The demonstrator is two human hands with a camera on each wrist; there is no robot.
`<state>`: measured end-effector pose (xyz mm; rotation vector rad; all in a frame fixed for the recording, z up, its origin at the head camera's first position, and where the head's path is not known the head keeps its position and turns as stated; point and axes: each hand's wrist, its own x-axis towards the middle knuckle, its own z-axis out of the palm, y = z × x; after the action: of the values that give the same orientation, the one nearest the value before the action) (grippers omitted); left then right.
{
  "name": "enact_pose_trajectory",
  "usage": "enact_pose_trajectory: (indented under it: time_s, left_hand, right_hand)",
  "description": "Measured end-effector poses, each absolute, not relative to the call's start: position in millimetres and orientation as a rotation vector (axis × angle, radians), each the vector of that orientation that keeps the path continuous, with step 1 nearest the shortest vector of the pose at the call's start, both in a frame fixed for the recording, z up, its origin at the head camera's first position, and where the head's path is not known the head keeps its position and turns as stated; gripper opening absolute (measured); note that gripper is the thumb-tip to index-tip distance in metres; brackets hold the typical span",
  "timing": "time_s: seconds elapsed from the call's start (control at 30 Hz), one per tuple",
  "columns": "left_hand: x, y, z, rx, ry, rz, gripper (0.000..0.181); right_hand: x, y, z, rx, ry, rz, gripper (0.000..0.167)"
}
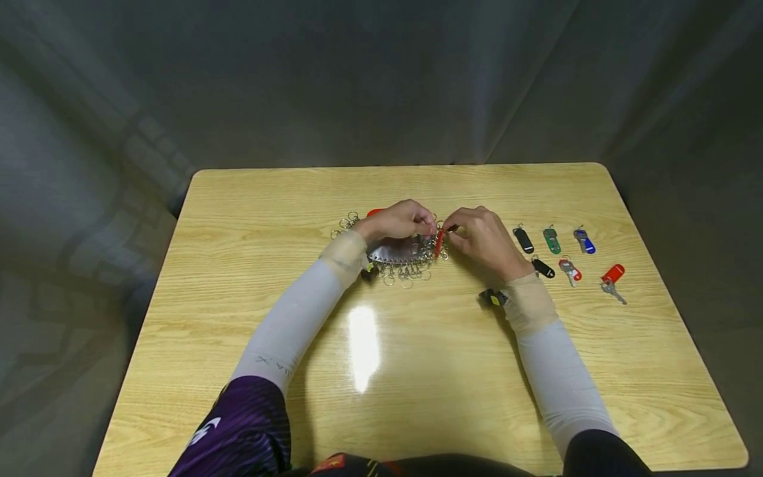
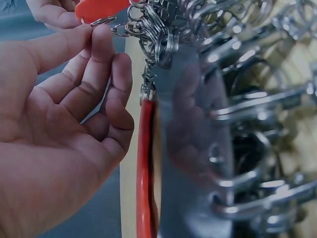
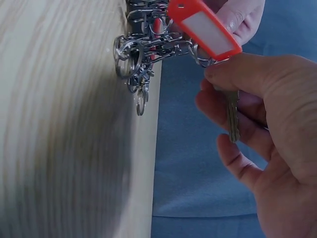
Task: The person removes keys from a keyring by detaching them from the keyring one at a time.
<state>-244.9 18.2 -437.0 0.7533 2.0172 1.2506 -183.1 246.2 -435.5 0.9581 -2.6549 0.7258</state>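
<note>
Over the table, my left hand (image 1: 405,220) pinches a small split ring (image 2: 103,21) between thumb and fingertip. A red key tag (image 3: 208,29) with a white label hangs at that ring, close to both hands. My right hand (image 1: 481,240) pinches the head of a metal key (image 3: 233,116), its blade pointing away from the fingertips. Beneath the left hand lies a shiny metal plate (image 1: 393,250) edged with many clips and rings (image 1: 405,271). Another red tag (image 2: 144,168) hangs by a short chain along the plate's far side.
To the right on the wooden table (image 1: 417,371) lie tagged keys: a black tag (image 1: 523,240), a green tag (image 1: 552,240), a blue tag (image 1: 589,246), a second black tag (image 1: 543,267), and red tags (image 1: 613,273) with keys. A grey curtain (image 1: 357,86) hangs behind.
</note>
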Motion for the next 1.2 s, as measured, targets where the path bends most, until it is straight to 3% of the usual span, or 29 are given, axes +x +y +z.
enact_pose_trajectory:
  time_s: [0.63,0.93,1.2]
  left_hand:
    - [-242,11,-445,0.700,1.942,1.366,0.016]
    - [-243,13,-438,0.666,1.973,1.270,0.026]
    - [-242,15,-444,0.665,1.980,1.324,0.020]
  right_hand:
    - [-185,244,-451,0.800,-2.709,0.839,0.010]
    - [-186,243,-449,0.862,-2.598,0.774,0.008]
    - [-186,242,-449,0.866,-2.588,0.760,0.006]
